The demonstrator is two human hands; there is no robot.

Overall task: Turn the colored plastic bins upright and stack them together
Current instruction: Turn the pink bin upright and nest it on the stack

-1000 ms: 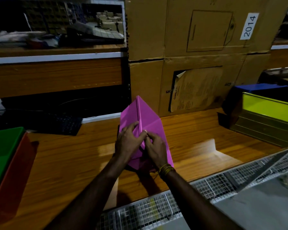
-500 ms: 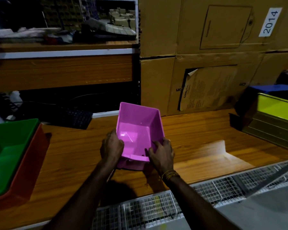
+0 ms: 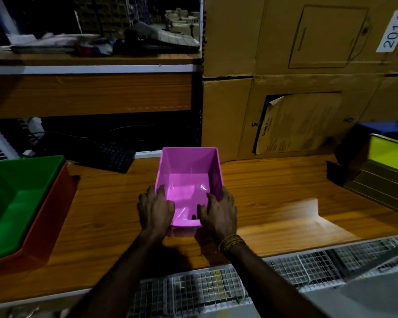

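Note:
A pink plastic bin [image 3: 189, 166] stands upright on the wooden table [image 3: 274, 191] in the middle of the view, its opening facing up. My left hand [image 3: 155, 208] grips its near left rim, fingers curled over the edge. My right hand [image 3: 218, 211] grips the near right rim the same way. At the far left a green bin [image 3: 16, 198] sits nested inside a red bin [image 3: 48, 223], both upright. At the right edge a yellow-green bin [image 3: 386, 171] lies upside down, with a blue bin [image 3: 381, 128] behind it.
Stacked cardboard boxes [image 3: 296, 88] wall off the back of the table. A black keyboard [image 3: 106, 154] lies behind the pink bin to the left, under a wooden shelf [image 3: 90, 92]. A wire mesh rack [image 3: 216, 292] runs along the table's near edge.
The pink bin was tipped up on its side with its bottom toward me; both hands have turned it upright and set it on the table, now holding its near rim.

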